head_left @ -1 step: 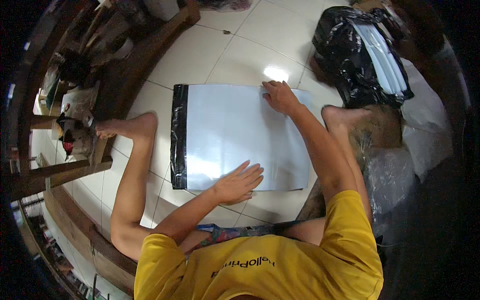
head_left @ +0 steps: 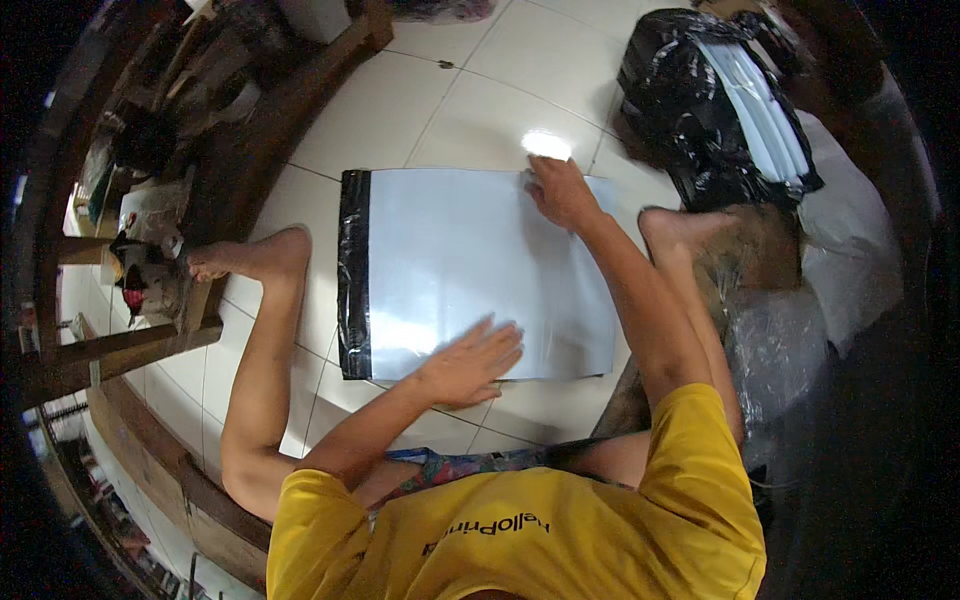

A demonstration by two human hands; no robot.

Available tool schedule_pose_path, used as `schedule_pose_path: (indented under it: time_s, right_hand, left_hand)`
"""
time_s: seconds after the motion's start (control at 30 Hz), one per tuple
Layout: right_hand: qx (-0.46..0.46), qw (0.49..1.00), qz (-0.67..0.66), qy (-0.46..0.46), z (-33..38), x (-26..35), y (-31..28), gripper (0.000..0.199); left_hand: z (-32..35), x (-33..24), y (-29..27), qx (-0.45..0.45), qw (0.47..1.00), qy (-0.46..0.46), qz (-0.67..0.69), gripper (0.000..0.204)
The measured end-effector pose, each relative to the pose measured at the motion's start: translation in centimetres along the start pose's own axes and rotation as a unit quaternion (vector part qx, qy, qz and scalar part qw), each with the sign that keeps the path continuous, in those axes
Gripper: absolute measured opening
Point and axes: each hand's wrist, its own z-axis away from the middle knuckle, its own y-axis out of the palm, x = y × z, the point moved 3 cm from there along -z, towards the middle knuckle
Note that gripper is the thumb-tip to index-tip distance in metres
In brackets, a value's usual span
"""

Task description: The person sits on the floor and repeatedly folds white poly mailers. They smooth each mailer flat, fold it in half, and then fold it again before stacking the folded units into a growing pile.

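Observation:
A flat, pale grey-white plastic mailing bag (head_left: 450, 250) lies on the floor between my legs. Along its left end runs a shiny, creased black strip (head_left: 355, 275). My left hand (head_left: 472, 362) rests palm down on the near edge of the bag, its fingers stretched out, slightly blurred and holding nothing. At the far edge, right of the middle, my right hand (head_left: 562, 193) has bent fingers and a thumb closed at the bag's border. Its fingertips are partly hidden.
To the far right sits a black plastic bag (head_left: 655, 85), torn open over a stack of pale blue-white folded sheets (head_left: 755, 110). Clear plastic wrapping (head_left: 780, 350) lies by my right leg. Wooden furniture (head_left: 270, 130) stands left on the white tiled floor (head_left: 365, 110).
The view has shifted slightly. My left hand is more blurred and has moved a little across the bag; my right hand stays at the far edge.

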Motion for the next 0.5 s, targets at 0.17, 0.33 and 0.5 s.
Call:
schedule_pose_path:
  time_s: [0.17, 0.33, 0.5]
  right_hand:
    - [-0.042, 0.938, -0.088, 0.331, 10.0, -2.8, -7.9, 0.052]
    - [0.077, 0.904, -0.15, 0.393, 18.4, -4.0, -2.6, 0.053]
    - [0.056, 0.921, -0.062, 0.38, 18.2, -1.4, -3.2, 0.046]
  left_hand:
    - [7.0, 9.2, -6.2, -0.314, 0.856, -0.405, -0.074, 0.065]
    - [12.5, 16.1, -2.4, -0.277, 0.729, -0.626, 0.004, 0.072]
    - [10.7, 15.9, -2.5, -0.249, 0.714, -0.653, 0.047, 0.073]
